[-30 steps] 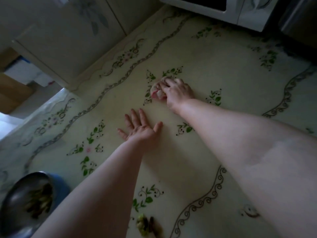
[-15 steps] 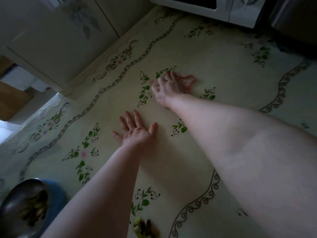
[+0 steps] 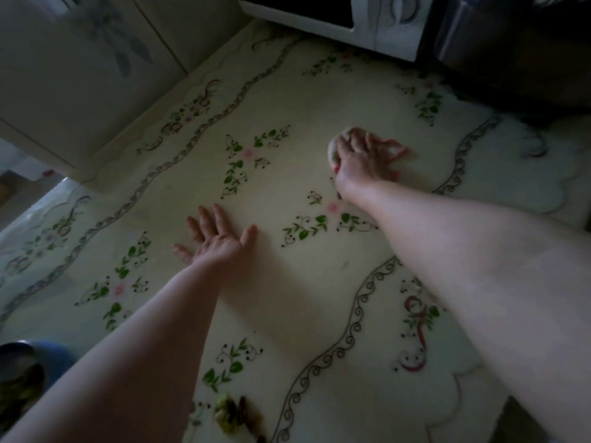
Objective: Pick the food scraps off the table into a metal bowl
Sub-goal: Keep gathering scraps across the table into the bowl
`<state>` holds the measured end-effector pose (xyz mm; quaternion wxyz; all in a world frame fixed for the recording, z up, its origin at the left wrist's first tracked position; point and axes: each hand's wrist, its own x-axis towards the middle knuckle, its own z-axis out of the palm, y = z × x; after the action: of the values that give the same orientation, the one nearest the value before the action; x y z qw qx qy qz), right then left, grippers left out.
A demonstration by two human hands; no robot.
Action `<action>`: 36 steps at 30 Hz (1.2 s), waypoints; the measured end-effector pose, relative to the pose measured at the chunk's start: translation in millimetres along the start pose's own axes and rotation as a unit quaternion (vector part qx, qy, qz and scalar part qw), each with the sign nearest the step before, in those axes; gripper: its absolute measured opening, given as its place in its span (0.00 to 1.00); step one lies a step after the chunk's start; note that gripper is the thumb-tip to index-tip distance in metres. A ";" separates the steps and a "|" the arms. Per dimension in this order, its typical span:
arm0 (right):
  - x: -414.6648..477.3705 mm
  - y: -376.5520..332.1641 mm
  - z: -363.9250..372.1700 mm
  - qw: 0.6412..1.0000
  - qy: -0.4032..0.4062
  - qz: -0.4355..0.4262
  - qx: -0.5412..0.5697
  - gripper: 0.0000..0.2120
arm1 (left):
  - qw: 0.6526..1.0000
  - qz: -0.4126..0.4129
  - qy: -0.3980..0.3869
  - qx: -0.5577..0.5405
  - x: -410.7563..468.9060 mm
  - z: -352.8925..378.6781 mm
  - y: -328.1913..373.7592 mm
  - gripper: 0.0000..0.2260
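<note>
Food scraps [image 3: 235,414] – a small green and brown heap – lie on the worktop [image 3: 287,276] beside the left forearm, well short of both hands. The left hand [image 3: 220,243] rests flat, fingers spread and holding nothing. Further out, the right hand [image 3: 363,159] curls its fingers over a pale cloth [image 3: 333,150] with a pink edge, pressed to the worktop. A metal bowl [image 3: 14,350] with dark scraps inside sits far to the left of the left arm – a white microwave [image 3: 383,27] stands beyond the right hand.
</note>
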<state>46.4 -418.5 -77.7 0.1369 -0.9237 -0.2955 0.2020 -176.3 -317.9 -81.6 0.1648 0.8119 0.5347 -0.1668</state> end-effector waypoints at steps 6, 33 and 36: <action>-64.8 78.8 -14.4 0.995 0.038 0.093 -0.012 0.33 | 1.000 0.013 -0.004 0.001 -3.3 -2.8 -0.9 0.36; -245.4 19.9 42.5 0.997 -0.045 -0.009 -0.063 0.22 | 0.998 0.050 0.037 -0.025 -169.8 10.6 -82.3 0.22; -255.7 13.8 46.8 0.996 -0.030 -0.001 -0.080 0.22 | 0.995 0.028 0.040 -0.084 -179.3 20.4 -96.0 0.23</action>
<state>-158.3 -576.8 -49.4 0.0542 -0.9247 -0.3157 0.2056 -333.6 -436.9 -28.2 0.2156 0.8157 0.5303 -0.0838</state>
